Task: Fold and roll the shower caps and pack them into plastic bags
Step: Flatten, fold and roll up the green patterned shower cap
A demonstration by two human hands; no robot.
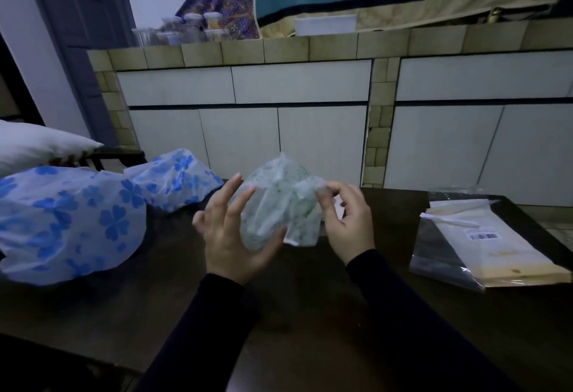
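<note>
Both hands are up over the dark table point(310, 314), working one green-printed shower cap point(279, 205) held clear of the surface, near the middle of the table's far half. My left hand point(231, 236) cups the bundle from below and the side: thumb against its lower front, fingers fairly straight and spread along its left face, supporting more than clamping. My right hand point(344, 221) pinches a translucent edge at the bundle's upper right between thumb and fingertips, the other fingers loosely curled. Whether that edge is the cap's own rim or a bag's mouth I cannot tell; the film is too thin and blurred. Judgement: the step in hand is gathering and compacting this cap, fold or roll not finished, since the bundle looks puffy and loose. Left of the held cap, two blue-flowered shower caps point(68, 221) sit unfolded on the table. Right of it, near the table's right edge, lies a flat stack of plastic bags point(483, 246) with a barcode label. Next move calls for squeezing air out, tightening the roll, then reaching for one bag; slippery film may spring open if the pinch loosens.
</note>
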